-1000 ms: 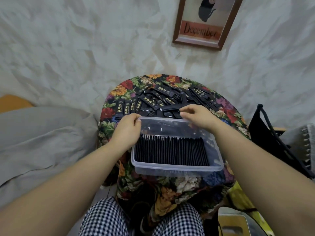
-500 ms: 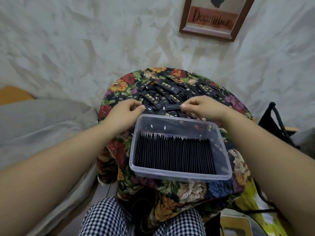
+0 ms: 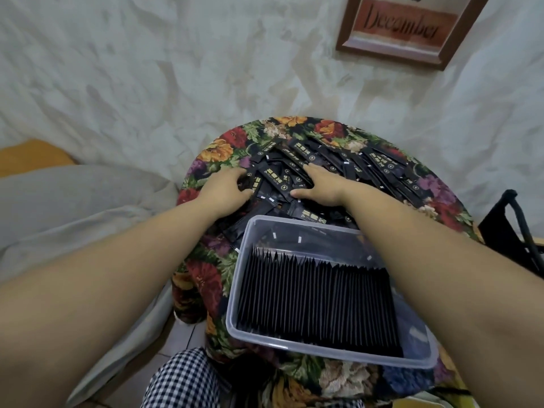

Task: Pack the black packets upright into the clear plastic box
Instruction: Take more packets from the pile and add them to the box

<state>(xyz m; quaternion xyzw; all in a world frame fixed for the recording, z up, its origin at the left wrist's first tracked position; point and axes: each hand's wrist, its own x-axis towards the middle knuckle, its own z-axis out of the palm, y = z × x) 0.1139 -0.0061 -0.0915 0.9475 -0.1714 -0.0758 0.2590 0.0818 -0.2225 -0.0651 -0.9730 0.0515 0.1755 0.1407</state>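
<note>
Both hands have gone forward off the far rim of the clear plastic box (image 3: 235, 290) onto the loose packets (image 3: 379, 166) on the floral cloth (image 3: 206, 278). Box sits nearer me than the hands, its packed row (image 3: 318, 304) standing on edge, stacked left to right. Loose ones lie flat, mostly diagonal. Left hand (image 3: 226, 187) pinches some, right hand (image 3: 321, 187) rests flat with fingers spread, the two hands apart.

I have both bare forearms stretched forward, wrists near each other. The left hand (image 3: 225, 188) lies palm down, fingers and thumb curled round the ends of some black packets (image 3: 275, 184). The right hand (image 3: 322, 188) lies flat on them, fingers straight, thumb spread toward the left.
</note>
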